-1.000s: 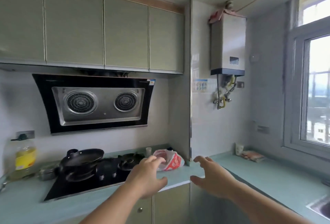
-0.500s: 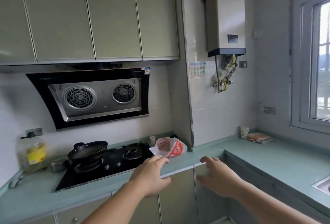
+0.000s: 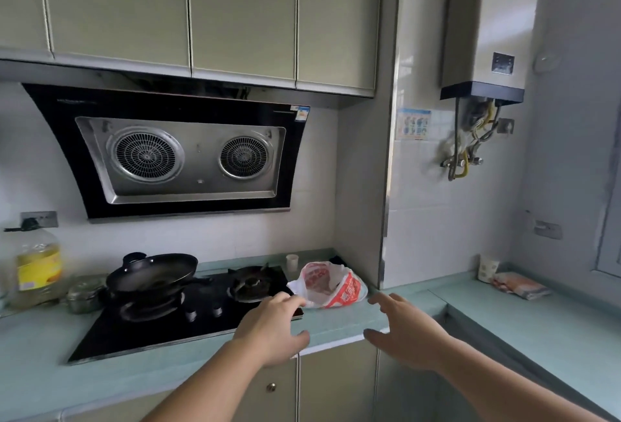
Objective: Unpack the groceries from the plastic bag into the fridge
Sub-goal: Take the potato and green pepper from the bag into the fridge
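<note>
Neither hand holds anything: the left hand (image 3: 272, 327) and the right hand (image 3: 406, 331) both reach forward above the counter's front edge, fingers spread and loosely bent. Just beyond and between them the plastic bag (image 3: 331, 285), white with red print, lies on the teal countertop (image 3: 339, 320) in the corner by the wall, its mouth open. Left of it sit the black gas hob (image 3: 188, 314) and a wok (image 3: 153, 272).
</note>
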`<control>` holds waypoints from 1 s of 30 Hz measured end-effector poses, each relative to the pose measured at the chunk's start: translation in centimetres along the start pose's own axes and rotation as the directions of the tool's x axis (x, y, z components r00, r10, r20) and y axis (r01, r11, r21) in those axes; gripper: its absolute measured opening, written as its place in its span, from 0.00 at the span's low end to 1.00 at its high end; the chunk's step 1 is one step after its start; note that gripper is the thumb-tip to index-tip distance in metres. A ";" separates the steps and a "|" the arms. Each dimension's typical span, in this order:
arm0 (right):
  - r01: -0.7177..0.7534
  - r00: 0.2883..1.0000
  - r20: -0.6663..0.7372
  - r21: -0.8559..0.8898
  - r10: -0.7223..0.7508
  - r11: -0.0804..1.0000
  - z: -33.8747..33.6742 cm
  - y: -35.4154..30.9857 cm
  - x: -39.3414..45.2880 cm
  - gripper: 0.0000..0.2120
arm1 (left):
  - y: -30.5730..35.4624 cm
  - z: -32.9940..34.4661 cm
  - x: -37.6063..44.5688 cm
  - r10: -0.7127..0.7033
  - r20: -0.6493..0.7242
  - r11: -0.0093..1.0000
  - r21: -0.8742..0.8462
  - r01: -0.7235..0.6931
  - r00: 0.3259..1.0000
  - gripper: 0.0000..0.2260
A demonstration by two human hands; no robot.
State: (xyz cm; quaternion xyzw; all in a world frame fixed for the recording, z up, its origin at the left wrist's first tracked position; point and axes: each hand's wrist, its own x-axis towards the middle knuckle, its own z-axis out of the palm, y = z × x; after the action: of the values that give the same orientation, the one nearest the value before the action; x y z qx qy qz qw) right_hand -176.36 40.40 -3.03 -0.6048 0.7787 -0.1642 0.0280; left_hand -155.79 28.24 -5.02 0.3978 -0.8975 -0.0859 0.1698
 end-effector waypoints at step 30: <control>-0.070 0.974 0.223 0.161 0.033 0.984 15.0 15.3 40.0 0.28 | -13.7 16.6 37.2 -0.148 0.177 0.986 -0.054 0.160 0.973 0.22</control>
State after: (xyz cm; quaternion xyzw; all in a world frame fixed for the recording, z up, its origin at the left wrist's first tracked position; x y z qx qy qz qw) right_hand -197.64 2.27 -15.45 -0.5942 0.7699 -0.1606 0.1687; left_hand -175.90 -8.29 -15.56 0.4511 -0.8719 -0.1634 0.0979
